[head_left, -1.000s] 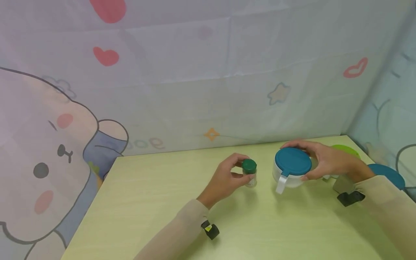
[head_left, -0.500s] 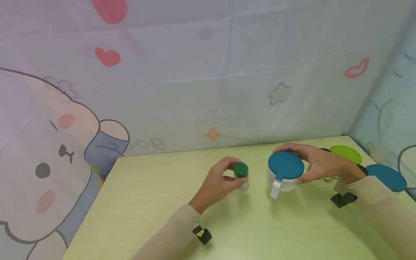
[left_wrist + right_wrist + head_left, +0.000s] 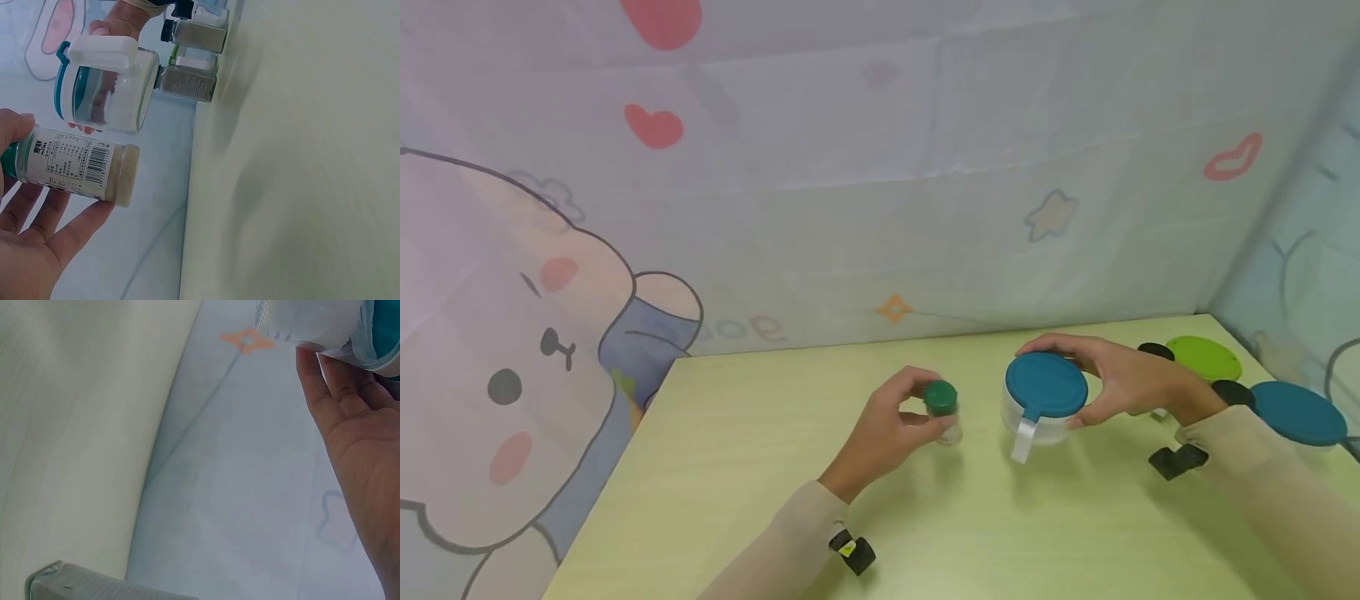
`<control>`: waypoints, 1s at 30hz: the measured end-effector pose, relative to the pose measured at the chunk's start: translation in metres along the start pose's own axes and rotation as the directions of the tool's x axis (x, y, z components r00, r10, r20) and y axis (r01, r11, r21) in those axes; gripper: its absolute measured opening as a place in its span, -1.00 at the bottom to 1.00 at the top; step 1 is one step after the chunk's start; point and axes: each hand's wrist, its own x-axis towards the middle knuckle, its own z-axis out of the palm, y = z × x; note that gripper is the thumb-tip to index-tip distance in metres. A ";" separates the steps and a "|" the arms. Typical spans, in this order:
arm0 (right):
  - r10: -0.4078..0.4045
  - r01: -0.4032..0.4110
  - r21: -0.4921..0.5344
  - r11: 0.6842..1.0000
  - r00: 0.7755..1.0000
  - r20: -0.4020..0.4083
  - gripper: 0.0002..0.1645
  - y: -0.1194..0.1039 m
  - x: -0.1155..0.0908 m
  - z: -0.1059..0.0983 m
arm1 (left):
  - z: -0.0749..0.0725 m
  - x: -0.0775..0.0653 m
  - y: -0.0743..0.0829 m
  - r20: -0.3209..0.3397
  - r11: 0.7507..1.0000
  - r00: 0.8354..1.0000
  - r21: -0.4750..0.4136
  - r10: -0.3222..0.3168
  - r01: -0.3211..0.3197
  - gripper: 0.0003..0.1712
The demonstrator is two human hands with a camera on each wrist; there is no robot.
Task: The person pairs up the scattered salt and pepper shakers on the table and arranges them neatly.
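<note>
My left hand (image 3: 886,429) grips a small clear spice jar (image 3: 942,402) with a green cap, fingers and thumb around it. The left wrist view shows its white label (image 3: 72,159) with a barcode and pale contents in the bottom. Just right of it, my right hand (image 3: 1116,379) holds a larger clear seasoning jar (image 3: 1043,387) by its side. That jar has a blue lid and a white handle (image 3: 103,51) facing toward me. Both jars hang above the table, a short gap apart. In the right wrist view, fingers (image 3: 340,394) support the seasoning jar.
On the right of the pale table (image 3: 760,467) stand two black-capped bottles (image 3: 1156,352), a green-lidded container (image 3: 1204,358) and another blue-lidded one (image 3: 1298,412). My right forearm passes close in front of them. A printed cloth (image 3: 820,208) hangs along the back edge.
Both hands have moved left and slightly nearer to me, carrying the spice jar and the seasoning jar. The black-capped bottles have come out from behind my right hand. Both grips look the same.
</note>
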 end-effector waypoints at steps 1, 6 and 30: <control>-0.003 0.003 0.002 1.000 1.000 0.000 -0.01 0.000 0.001 0.001 | -0.001 -0.001 0.000 -0.002 1.000 1.000 0.000 -0.001 0.001 -0.59; 0.013 -0.013 0.004 1.000 1.000 -0.001 -0.01 -0.002 0.003 0.004 | -0.004 -0.006 0.001 -0.012 0.999 1.000 -0.035 -0.012 0.012 -0.59; -0.061 0.058 0.033 0.998 0.994 0.094 0.00 0.002 0.041 0.028 | -0.037 -0.047 0.004 -0.090 0.994 0.990 -0.023 -0.112 0.110 -0.60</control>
